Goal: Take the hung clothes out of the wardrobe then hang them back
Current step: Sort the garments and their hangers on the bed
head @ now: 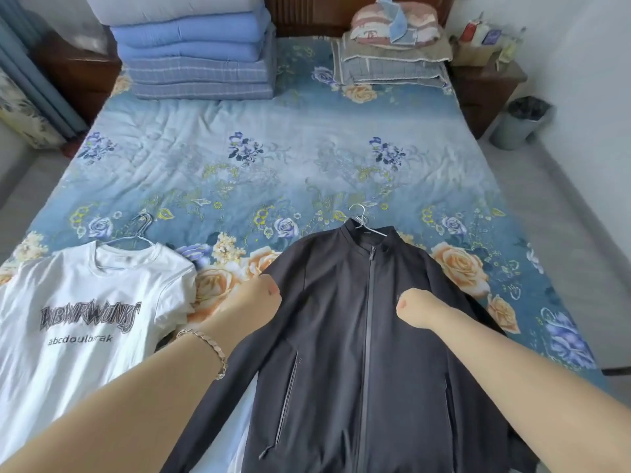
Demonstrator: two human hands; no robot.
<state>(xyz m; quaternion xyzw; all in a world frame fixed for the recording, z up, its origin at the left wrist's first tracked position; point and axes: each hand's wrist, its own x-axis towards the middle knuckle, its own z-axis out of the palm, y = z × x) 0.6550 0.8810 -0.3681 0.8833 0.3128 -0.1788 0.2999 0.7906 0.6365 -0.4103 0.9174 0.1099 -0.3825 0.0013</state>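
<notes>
Two garments lie flat on the flowered bed (307, 158), low in the frame: a dark jacket (341, 336) at bottom centre and a white T-shirt (85, 285) at lower left. I see both forearms reaching forward over the jacket's chest. The left hand (264, 295) and right hand (415, 308) are fists, fingers curled together; whether they pinch cloth I cannot tell.

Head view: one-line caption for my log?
Left hand and right hand hold a dark jacket on its hanger, laid on the floral bed beside a white T-shirt.
</notes>
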